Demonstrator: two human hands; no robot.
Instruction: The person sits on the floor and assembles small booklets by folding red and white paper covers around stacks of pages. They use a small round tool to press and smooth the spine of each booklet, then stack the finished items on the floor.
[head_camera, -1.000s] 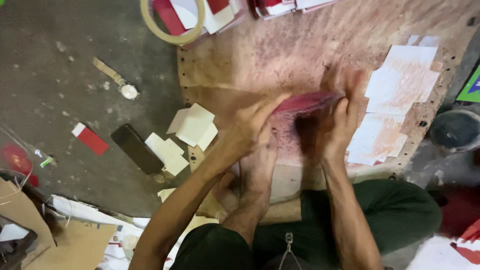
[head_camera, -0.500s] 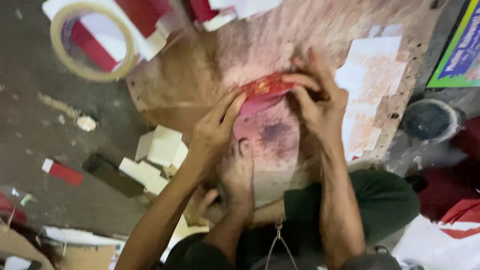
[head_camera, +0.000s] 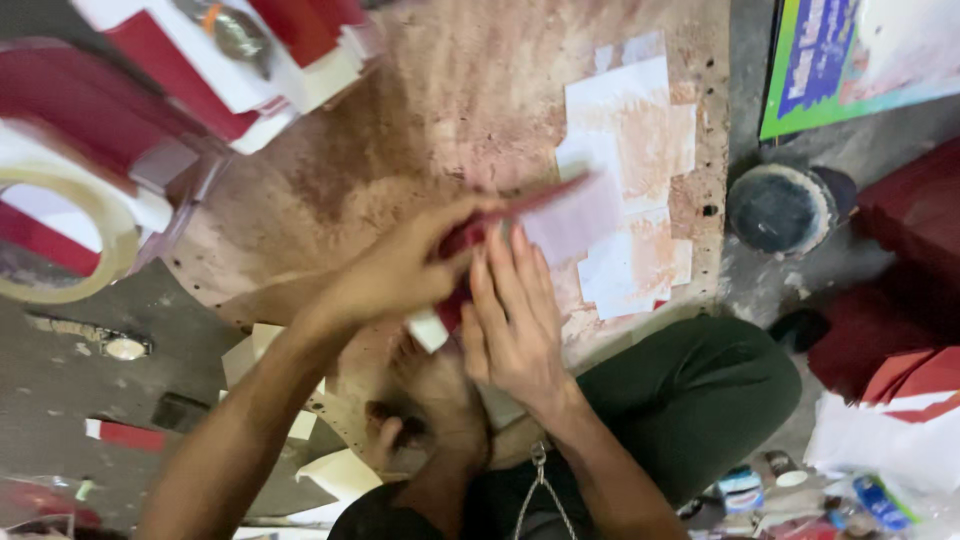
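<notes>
Pressing a red paper piece (head_camera: 545, 215) flat on the stained board (head_camera: 420, 130), we are pinching it with left hand (head_camera: 400, 270); right hand (head_camera: 515, 320) lies open, fold looking half-done.

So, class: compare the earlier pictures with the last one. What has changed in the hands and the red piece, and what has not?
The left hand has shifted to pinch the red piece from the left. The right hand has flattened beside it, and a pale sheet now stands out past the fingers. The view has also swung, so the tape roll sits further left. The board with its stuck-on papers looks unchanged.
</notes>
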